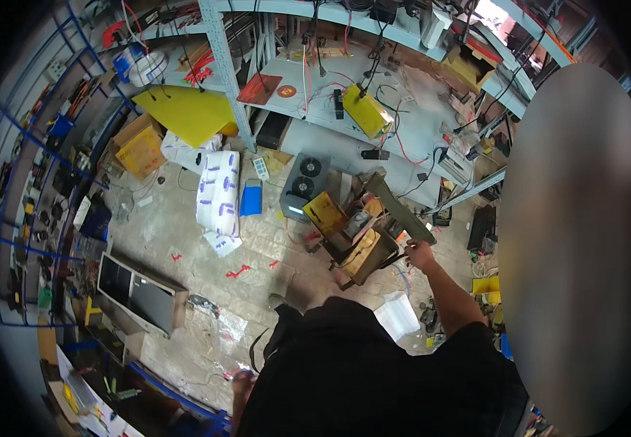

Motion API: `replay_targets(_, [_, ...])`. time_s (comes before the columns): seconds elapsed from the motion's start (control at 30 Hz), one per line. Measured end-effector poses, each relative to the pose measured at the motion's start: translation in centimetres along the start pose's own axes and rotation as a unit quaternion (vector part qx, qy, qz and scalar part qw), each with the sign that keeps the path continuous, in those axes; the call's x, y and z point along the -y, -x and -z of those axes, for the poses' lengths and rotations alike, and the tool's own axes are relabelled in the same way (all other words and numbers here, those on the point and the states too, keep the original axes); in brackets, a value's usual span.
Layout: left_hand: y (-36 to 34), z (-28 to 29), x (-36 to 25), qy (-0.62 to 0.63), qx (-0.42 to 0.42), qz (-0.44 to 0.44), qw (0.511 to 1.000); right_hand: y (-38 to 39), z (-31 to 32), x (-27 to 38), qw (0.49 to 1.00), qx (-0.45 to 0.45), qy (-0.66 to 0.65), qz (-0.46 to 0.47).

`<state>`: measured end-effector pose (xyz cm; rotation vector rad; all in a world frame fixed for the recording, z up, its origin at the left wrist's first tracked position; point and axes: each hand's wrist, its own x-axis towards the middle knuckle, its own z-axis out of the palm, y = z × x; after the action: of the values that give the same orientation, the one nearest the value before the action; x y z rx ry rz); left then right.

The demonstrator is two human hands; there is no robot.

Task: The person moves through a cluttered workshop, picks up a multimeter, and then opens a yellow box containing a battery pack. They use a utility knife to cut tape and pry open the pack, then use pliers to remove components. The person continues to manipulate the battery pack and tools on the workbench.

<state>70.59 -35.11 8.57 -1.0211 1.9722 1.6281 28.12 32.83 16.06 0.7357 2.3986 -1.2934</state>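
An opened metal toolbox (363, 255) stands on the floor in front of me, its trays spread apart and loose tools and parts inside. A long olive-green lid (399, 211) slants along its right side. My right hand (420, 255) reaches to the box's right end, fingers closed at the edge near the lid's lower corner. A dark bar or strap lies just beside those fingers, and which part they grip is partly hidden. Low at my left side hangs my left hand (242, 383), away from the box; its fingers are too unclear to read.
Behind the toolbox sits a grey unit with two fans (306, 175). A white wrapped package (218, 193) and a blue flat item (251, 197) lie left of it. Cluttered shelving (308, 138) runs along the back. A metal cabinet (143, 293) rests at left; a blurred patch covers the far right.
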Motion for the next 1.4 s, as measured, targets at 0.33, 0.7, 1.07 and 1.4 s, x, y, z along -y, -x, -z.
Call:
replay_targets(0.33, [-16.2, 12.5, -25.7, 0.086, -0.132, 0.026, 0.987, -5.9, -1.8, 10.5, 0.992, -0.082, 0.081, 0.05])
replay_targets(0.7, [-13.9, 5.4, -24.7, -0.112, 0.093, 0.077, 0.986, -17.5, -4.5, 16.4, 0.975, -0.104, 0.172, 0.092])
replay_targets(1.07, [-15.7, 3.3, -25.2, -0.259, -0.126, -0.061, 0.956, -26.7, -6.2, 18.4, 0.968, -0.06, 0.182, 0.163])
replay_targets(1.4, [-14.4, 0.9, -32.0, -0.033, -0.156, 0.101, 0.982, -34.2, -6.3, 19.8, 0.94, 0.022, 0.309, 0.143])
